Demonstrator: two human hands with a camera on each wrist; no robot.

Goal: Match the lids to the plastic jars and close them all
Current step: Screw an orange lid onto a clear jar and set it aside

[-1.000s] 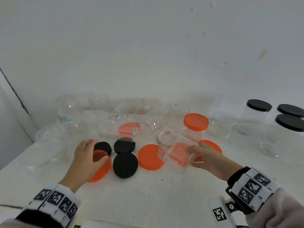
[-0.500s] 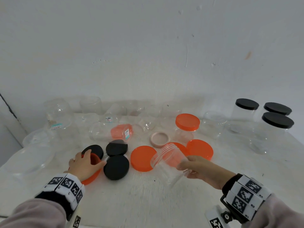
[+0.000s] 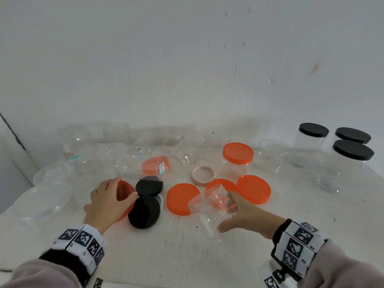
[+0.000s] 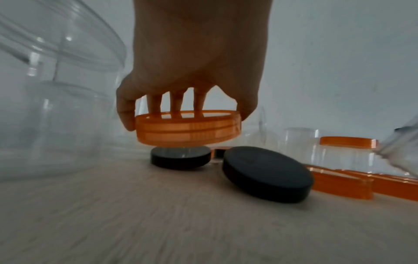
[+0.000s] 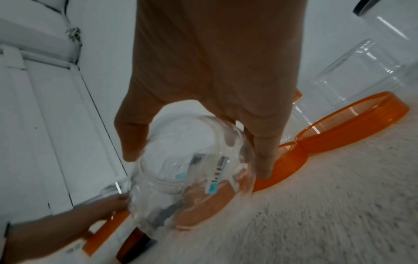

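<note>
While your left hand [image 4: 192, 59] curls its fingers [image 4: 175, 103] and thumb around the rim of an orange lid [image 4: 187, 128], that lid hangs clear of the table [image 3: 187, 256], above a small black lid [image 4: 179, 159]. Your right hand [image 3: 247, 215] wraps thumb and fingers around a clear threaded jar [image 3: 209, 206], tilted with its open mouth toward the lid pile. Lid and jar are well apart; no lid is on this jar yet.

Judged from the head view, four jars are closed: one orange-lidded jar [image 3: 236, 161] mid-table and three black-lidded jars [image 3: 311, 146] at the far right. Most of the work remains: many clear jars [image 3: 116, 134] stand or lie open along the wall, and loose lids remain, among them a large black lid [image 3: 144, 212], flat orange lids [image 3: 181, 198] and a pink ring [image 3: 203, 175].

Open room lies on the near table, between your wrists; use it to join lid and jar. Expect crowding at the left, where large clear containers [image 3: 47, 196] sit just beside your left hand. Keep the jar clear of the orange lids just beyond your right fingers.
</note>
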